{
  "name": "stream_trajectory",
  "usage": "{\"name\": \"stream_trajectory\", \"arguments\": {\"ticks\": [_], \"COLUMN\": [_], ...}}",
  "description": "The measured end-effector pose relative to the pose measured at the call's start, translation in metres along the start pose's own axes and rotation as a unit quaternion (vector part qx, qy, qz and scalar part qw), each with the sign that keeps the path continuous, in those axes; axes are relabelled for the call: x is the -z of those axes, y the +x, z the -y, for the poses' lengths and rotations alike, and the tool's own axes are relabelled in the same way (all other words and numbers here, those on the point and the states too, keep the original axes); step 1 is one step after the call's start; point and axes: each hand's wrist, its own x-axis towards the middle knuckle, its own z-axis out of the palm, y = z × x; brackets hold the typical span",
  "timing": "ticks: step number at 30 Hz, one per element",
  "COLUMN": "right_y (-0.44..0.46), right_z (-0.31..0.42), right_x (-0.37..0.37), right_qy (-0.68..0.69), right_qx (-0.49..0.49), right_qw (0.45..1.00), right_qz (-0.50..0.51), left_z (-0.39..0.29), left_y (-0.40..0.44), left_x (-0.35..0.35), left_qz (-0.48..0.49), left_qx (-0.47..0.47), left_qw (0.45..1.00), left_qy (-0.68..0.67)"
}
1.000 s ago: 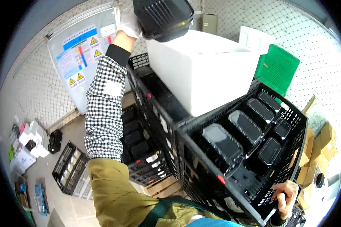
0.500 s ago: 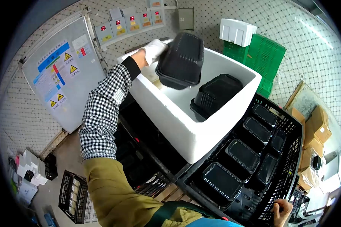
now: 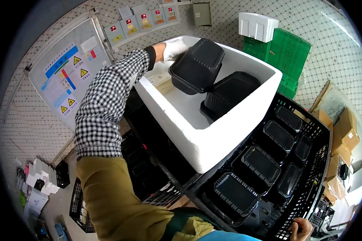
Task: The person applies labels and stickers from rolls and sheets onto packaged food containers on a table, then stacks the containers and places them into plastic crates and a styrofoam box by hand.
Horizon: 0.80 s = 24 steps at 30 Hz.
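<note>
My left hand (image 3: pixel 175 49), in a white glove, grips a black lidded plastic food container (image 3: pixel 199 64) by its far left side. The container is tilted over the white foam box (image 3: pixel 177 132), partly inside its opening. Another black food container (image 3: pixel 234 90) lies in the box, right of the held one. Near the bottom right, my bare right hand (image 3: pixel 301 230) has its fingers curled at the rim of a black crate (image 3: pixel 319 170). Several black containers with clear lids (image 3: pixel 236 193) sit in that crate.
The foam box rests across the black crates. Below my left arm is another crate with dark containers (image 3: pixel 138 168). Green crates (image 3: pixel 287 56) topped by a white box (image 3: pixel 258 26) stand at the back. Cardboard boxes (image 3: pixel 344 136) are at right, and a signed panel (image 3: pixel 70 68) at left.
My left hand has lowered the held container slightly into the foam box, closer to the other container. The view has shifted a little. My right hand stays at the crate's rim.
</note>
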Motion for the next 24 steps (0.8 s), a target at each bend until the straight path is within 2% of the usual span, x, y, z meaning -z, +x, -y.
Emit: {"name": "stream_trajectory", "arguments": {"ticks": [1,2,5,6,7,8,9,10,11,12,13,14,15,16,19,22,23,24], "right_y": [-0.004,-0.001,0.006,0.006,0.007,0.012,0.004,0.007,0.004,0.006,0.006,0.005,0.010,0.012,0.011,0.006,0.005,0.003], "right_z": [-0.008,-0.003,0.008,0.011,0.017,0.026,0.001,0.007,-0.004,0.001,0.003,-0.003,-0.003,-0.007,-0.014,-0.023,-0.024,-0.025], "right_x": [-0.002,0.000,0.001,0.000,0.001,0.006,0.000,0.001,-0.016,-0.014,-0.010,-0.015,-0.009,-0.003,-0.006,-0.010,-0.010,-0.008], "right_qy": [-0.008,-0.019,0.002,0.036,0.067,0.023,0.004,-0.010,0.005,0.007,0.026,0.034,0.044,0.078,0.128,0.162,0.175,0.201], "right_qx": [0.002,0.021,0.046,0.009,-0.031,-0.001,0.031,0.030,0.058,0.008,0.018,0.056,0.079,0.082,0.131,0.148,0.164,0.149], "right_qw": [1.000,1.000,0.999,0.999,0.997,1.000,0.999,0.999,0.994,0.996,0.996,0.991,0.993,0.992,0.981,0.973,0.966,0.966], "right_qz": [-0.014,-0.010,-0.010,-0.008,-0.005,-0.001,-0.016,-0.024,-0.091,-0.094,-0.080,-0.117,-0.076,-0.048,-0.071,-0.073,-0.094,-0.066], "left_z": [-0.003,0.006,0.043,0.053,0.045,0.040,0.037,0.045,0.047,0.054,0.057,0.059,0.062,0.062,0.063,0.059,0.040,0.034], "left_y": [0.007,0.018,0.056,0.069,0.053,0.051,0.052,0.068,0.069,0.052,0.044,0.039,0.032,0.029,0.026,0.037,0.021,0.042], "left_x": [-0.001,0.013,0.029,0.027,0.010,0.004,0.002,0.015,0.024,0.032,0.034,0.043,0.052,0.060,0.094,0.108,0.104,0.078], "left_qz": [0.003,-0.011,0.043,0.032,0.068,0.042,0.019,0.000,0.003,0.010,0.020,0.032,0.041,0.048,0.061,0.038,0.173,0.195], "left_qx": [-0.002,0.035,0.037,0.009,0.033,0.011,-0.016,0.055,0.053,0.053,0.056,0.064,0.085,0.109,0.190,0.295,0.194,0.188], "left_qw": [1.000,0.996,0.998,0.988,0.977,0.968,0.955,0.939,0.935,0.936,0.938,0.943,0.951,0.960,0.975,0.952,0.965,0.962], "left_qy": [0.004,0.087,0.023,0.151,0.201,0.248,0.295,0.339,0.352,0.349,0.340,0.326,0.295,0.255,0.096,-0.068,0.024,0.030]}}
